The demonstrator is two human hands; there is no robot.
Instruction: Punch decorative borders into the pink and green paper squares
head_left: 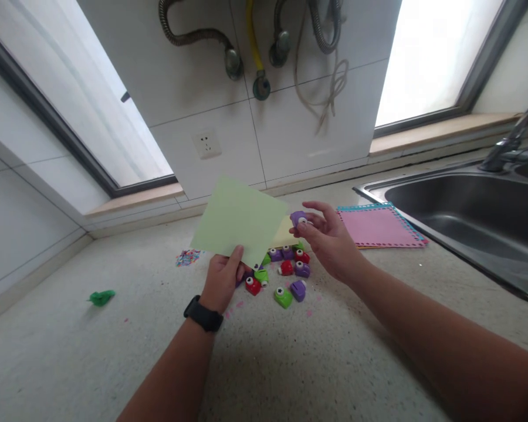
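In the head view, the left hand (224,272) comes up from the lower left, its forearm slanting up and to the right, with a black watch (203,315) around the wrist. Its thumb lies on top of the light green sheet (242,214) near the lower edge while the other fingers curl beneath, so the hand is closed on the paper, which is tilted and raised above the counter (264,369). A small dark shape shows at the sheet's lowest corner, near the fingers. The right hand (330,240) reaches in from the lower right on a long, slanting forearm, wrist lifted above the counter. It pinches the purple punch (298,218) between thumb and fingers, with one finger reaching out above it; the punch is just beside the sheet's right corner, apart from it. Below and between the hands, a loose group of red, green and purple punches (283,297) lies on the counter, with pink paper bits around them. A pale yellow sheet (286,233) shows partly behind the green one. To the left lie a small pile of colored confetti (187,257) and a crumpled green piece (101,298). To the right, a pink sheet (378,227) with a notched edge rests over a blue one (365,207), near the metal sink (462,217).
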